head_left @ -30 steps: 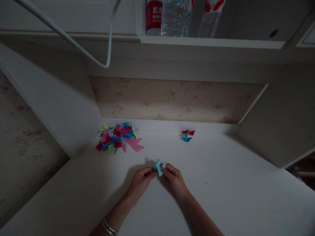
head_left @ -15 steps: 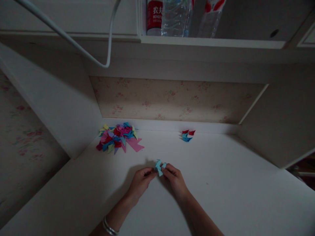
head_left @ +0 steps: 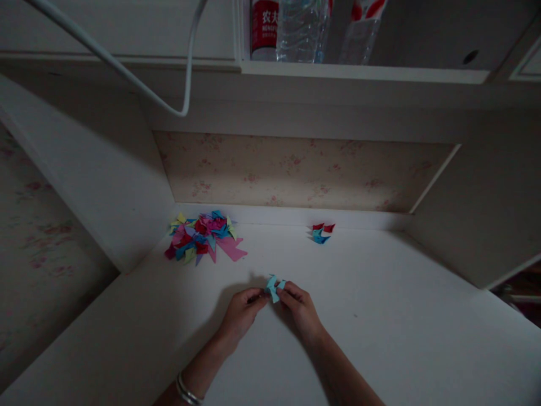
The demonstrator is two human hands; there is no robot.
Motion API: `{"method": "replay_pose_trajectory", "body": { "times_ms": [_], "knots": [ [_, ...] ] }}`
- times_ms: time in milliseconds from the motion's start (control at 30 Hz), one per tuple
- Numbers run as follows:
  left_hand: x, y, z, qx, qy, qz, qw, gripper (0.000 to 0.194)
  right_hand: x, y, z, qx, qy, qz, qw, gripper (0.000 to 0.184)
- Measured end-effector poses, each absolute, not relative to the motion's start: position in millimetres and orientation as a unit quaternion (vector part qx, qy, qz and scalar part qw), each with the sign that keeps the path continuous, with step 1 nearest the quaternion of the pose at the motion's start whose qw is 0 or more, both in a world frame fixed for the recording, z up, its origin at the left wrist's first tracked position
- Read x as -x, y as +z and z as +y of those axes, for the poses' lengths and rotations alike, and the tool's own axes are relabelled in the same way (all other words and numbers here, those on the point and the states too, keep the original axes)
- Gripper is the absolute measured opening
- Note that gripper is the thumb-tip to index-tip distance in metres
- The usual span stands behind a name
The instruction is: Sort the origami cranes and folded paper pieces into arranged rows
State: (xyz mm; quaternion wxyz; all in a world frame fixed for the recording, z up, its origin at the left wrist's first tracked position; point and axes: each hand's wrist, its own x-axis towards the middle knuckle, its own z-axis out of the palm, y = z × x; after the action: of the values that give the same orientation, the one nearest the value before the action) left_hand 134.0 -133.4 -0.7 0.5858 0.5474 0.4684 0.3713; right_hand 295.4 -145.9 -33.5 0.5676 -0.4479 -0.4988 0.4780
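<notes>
Between my two hands is a small light-blue folded paper piece, with flaps sticking out at the top and bottom. My left hand pinches its left side with thumb and fingertips. The right side is pinched by my right hand. Parts of the paper are hidden behind the fingertips. Beyond my left hand lies a heap of colourful folded paper pieces in pink, red, blue, purple and yellow. Farther off to the right sits a small cluster of red and blue folded paper.
All of this is on a white tabletop bounded by a back ledge and side panels. Overhead, a shelf holds several plastic bottles. A white cable hangs down at the upper left.
Almost nothing differs. Both hands keep their pinch on the light-blue paper, and the left fingers have shifted very slightly left.
</notes>
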Motion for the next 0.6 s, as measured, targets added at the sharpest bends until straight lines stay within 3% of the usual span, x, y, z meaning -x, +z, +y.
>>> {"method": "replay_pose_trajectory", "body": {
  "times_ms": [600],
  "knots": [
    [-132.6,-8.0,-131.1,-0.551,0.361,0.461,0.595,0.037,-295.7,-28.6,-146.4,0.461,0.473,-0.493,0.566,0.032]
  ]
}}
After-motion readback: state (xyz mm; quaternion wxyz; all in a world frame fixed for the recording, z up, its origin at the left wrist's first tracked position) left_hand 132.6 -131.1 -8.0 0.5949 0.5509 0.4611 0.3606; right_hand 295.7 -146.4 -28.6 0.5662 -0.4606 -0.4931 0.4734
